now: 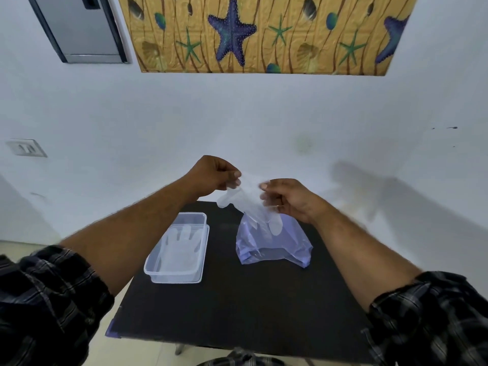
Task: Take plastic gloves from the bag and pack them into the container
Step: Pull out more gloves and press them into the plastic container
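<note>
A clear plastic glove [247,200] hangs in the air above the far edge of the dark table [237,307], held between both hands. Its long axis runs down and slightly to the right, cuff uppermost at the fingertips that grip it and its fingers dangling toward the bag [273,245]; the thumb sticks out to the lower left. The left hand [214,174] is curled, thumb and forefinger pinched on the upper left edge of the glove. The right hand [286,198] is likewise closed in a pinch on the right edge, knuckles turned outward. Both forearms reach forward and converge, checked sleeves [45,294] rolled to the elbow.

The bluish see-through bag stands on the table directly beneath the glove, its mouth upward. Just left of it sits the clear container [177,249], long side running away from the person, with what looks like a glove already lying flat inside, fingers pointing to the far end. No writing is legible on anything.
</note>
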